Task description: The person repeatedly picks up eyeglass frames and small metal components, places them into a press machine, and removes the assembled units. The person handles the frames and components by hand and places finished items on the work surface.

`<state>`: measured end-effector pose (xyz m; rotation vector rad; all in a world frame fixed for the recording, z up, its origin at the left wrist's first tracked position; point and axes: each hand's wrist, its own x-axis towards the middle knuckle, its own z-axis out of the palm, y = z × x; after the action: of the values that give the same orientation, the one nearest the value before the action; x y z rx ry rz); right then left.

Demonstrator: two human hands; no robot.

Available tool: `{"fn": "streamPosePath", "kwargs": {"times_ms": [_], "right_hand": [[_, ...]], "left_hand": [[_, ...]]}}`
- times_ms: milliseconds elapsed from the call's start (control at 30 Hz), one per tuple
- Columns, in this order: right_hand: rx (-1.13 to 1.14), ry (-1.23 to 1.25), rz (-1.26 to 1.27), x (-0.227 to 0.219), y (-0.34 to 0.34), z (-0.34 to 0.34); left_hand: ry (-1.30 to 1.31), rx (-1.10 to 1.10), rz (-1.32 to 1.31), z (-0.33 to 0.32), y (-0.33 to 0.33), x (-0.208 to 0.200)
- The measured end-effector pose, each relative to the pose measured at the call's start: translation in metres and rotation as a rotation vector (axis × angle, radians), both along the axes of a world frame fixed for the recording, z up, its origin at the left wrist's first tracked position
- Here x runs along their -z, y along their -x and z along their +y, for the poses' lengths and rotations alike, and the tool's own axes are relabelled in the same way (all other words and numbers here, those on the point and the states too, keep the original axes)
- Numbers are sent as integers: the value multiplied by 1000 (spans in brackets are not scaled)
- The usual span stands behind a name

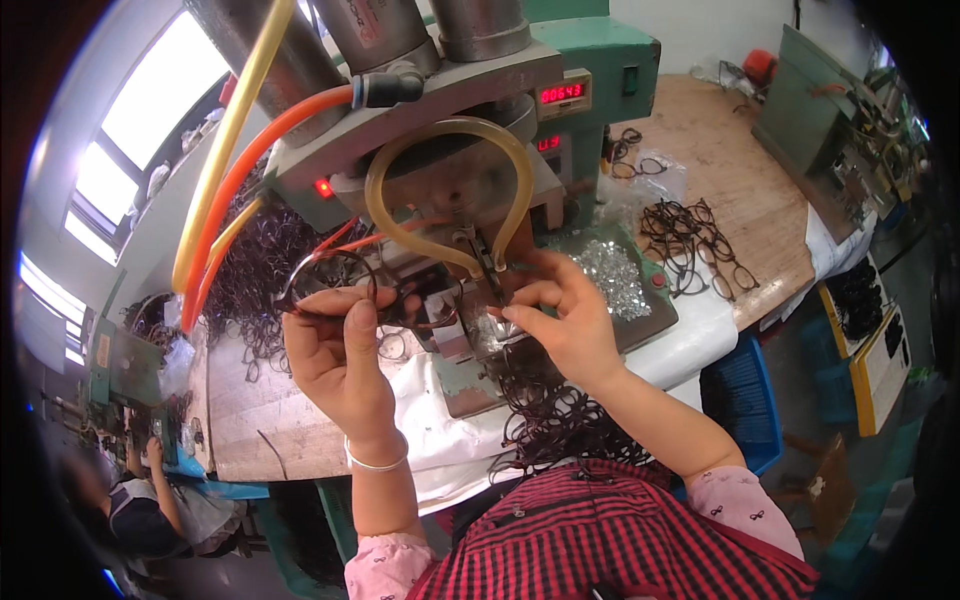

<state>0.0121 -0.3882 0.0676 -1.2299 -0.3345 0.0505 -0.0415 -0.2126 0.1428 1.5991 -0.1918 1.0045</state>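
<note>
My left hand is closed on a dark eyeglass frame, pinched between thumb and fingers just left of the press's work point. Across the front of the green and grey press, my right hand reaches to its small tooling. Its thumb and index finger are pressed together there; whatever small piece they hold is too small to make out. Beside that hand, many tiny clear or silvery pieces lie on the machine's bed. A yellow hose loops down to the tooling.
Dark frames are heaped behind my left hand, before my apron and on the table's right. A blue crate stands below the right edge. Another machine is at the far right; a person sits lower left.
</note>
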Motion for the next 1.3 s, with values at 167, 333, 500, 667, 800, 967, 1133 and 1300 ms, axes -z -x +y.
{"fn": "streamPosePath", "kwargs": {"times_ms": [167, 333, 500, 667, 800, 967, 1133, 1300], "right_hand": [[10, -60, 43, -3, 1, 2], [-105, -28, 127, -28, 15, -10], [73, 578, -391, -7, -9, -41], [612, 1244, -464, 78, -34, -94], [649, 1079, -561, 70, -49, -103], [669, 982, -339, 69, -54, -98], [622, 900, -415, 71, -59, -101], [544, 793, -335, 72, -55, -111]], "left_hand": [[50, 65, 0, -3, -2, -2], [-10, 5, -15, -2, 2, 5], [-226, 331, -28, -11, 19, 47], [-551, 544, -233, -22, 30, 34], [-1070, 168, -360, -31, 13, 32], [-1131, 168, -412, -33, 3, 54], [-1067, 199, -392, -25, 2, 63], [-823, 206, -185, -29, 38, 77]]}}
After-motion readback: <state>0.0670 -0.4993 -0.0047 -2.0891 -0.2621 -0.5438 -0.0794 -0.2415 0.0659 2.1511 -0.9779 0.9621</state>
